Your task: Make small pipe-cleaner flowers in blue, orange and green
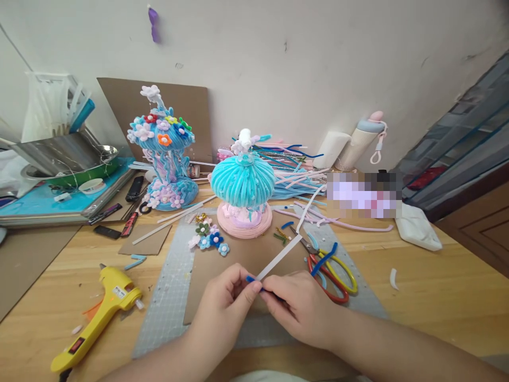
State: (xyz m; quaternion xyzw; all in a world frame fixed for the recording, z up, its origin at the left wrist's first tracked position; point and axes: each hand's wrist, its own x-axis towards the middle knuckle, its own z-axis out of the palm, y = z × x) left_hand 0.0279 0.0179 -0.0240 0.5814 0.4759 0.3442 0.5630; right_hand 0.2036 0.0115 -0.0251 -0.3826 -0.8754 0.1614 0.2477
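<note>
My left hand (pixel 225 305) and my right hand (pixel 296 307) meet over a brown cardboard sheet (pixel 254 254). Both pinch a short blue pipe cleaner (pixel 253 281) against the near end of a white stick (pixel 280 258) that slants up to the right. Fingers of both hands are closed. Just beyond stands a turquoise pipe-cleaner dome on a pink base (pixel 243 188). Small pipe-cleaner flowers (pixel 210 239) lie left of it.
A yellow glue gun (pixel 101 313) lies at the left. Scissors with red and yellow handles (pixel 330 268) rest right of my hands. A taller blue flowered craft piece (pixel 165 151), loose pipe cleaners (pixel 294 170), a grey cutting mat (pixel 169 297) and a metal bowl (pixel 69 156) lie farther back.
</note>
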